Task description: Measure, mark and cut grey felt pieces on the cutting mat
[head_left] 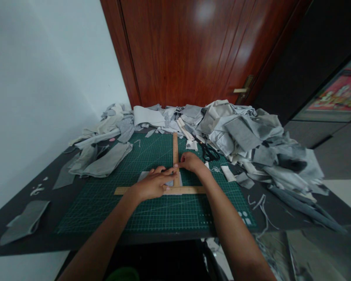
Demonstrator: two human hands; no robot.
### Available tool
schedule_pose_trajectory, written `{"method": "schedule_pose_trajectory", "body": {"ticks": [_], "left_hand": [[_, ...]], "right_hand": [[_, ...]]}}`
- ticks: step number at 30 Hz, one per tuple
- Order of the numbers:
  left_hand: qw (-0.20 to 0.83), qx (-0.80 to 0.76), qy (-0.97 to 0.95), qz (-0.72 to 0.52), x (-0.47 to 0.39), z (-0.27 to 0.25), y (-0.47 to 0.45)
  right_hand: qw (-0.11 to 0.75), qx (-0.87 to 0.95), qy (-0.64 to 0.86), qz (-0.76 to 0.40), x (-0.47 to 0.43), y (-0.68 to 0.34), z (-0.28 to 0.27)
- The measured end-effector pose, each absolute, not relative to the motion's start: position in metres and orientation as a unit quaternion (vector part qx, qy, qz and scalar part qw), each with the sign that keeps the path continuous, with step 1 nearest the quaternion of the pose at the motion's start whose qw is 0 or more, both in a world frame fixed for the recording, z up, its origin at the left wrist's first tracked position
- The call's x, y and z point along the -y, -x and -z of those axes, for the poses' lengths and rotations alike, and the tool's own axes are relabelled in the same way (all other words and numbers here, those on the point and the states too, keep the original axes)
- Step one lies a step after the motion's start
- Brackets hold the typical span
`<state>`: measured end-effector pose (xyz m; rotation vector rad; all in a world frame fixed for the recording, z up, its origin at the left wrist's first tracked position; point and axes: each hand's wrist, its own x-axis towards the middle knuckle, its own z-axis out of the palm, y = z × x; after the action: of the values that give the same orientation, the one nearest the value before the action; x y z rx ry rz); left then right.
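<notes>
A wooden T-shaped ruler (176,150) lies on the green cutting mat (166,214), its crossbar towards me and its long blade pointing away. Under it is a small light grey piece of fabric (143,175), partly hidden by my hand. My left hand (153,182) rests flat over the fabric and ruler, fingers stretched to the right, tips at the blade. From the right, my right hand (190,162) has thumb and fingers pinched together at the blade's right edge. Whatever is between those fingertips is too small to make out.
Black-handled scissors (210,152) lie right of the ruler, near a small white fabric strip (228,173). A big heap of grey and white fabric (242,130) fills the back and right. More grey pieces (105,162) lie left; a folded piece (25,221) sits near the front left.
</notes>
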<state>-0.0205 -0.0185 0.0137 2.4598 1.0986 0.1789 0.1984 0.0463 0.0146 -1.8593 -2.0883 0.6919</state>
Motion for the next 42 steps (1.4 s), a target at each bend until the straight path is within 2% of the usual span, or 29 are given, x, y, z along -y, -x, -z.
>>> {"method": "schedule_pose_trajectory", "body": {"ticks": [17, 25, 42], "left_hand": [[0.212, -0.400, -0.892, -0.005, 0.017, -0.015, 0.020], [0.212, -0.424, -0.880, 0.029, 0.019, -0.023, 0.016], [0.223, -0.419, -0.880, 0.015, 0.018, -0.020, 0.018]], "right_hand": [[0.119, 0.721, 0.634, -0.251, -0.052, -0.201, -0.011], [0.127, 0.711, 0.660, -0.207, -0.044, -0.188, -0.017], [0.093, 0.711, 0.671, -0.189, -0.040, -0.183, -0.022]]}}
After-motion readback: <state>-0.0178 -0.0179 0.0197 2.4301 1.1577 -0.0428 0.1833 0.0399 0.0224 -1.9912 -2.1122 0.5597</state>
